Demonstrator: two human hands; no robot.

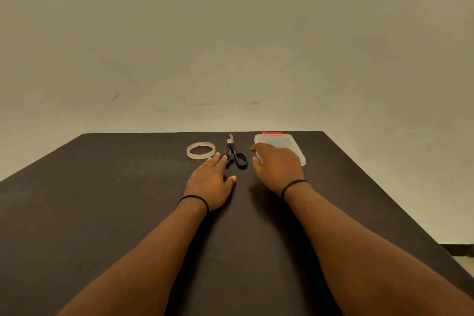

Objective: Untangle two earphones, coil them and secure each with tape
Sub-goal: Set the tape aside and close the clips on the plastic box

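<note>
Dark table [102, 213], both forearms stretched fwd. Left hand [213, 182] flat, fingers straight, by scissors [234, 155]. Right hand [278, 167] loosely curved over clear box [295, 146] w/ red clip; grip unclear. Tape roll [200, 150] far left. Earphones not visible. Plain beige wall [230, 46] behind.

Bare forearms — a thin black band [194, 199] at each wrist

Tape roll [200, 150]: clear ring, lying flat on the dark table's far part, at 9 o'clock from the scissors. Earphones not visible.
</note>
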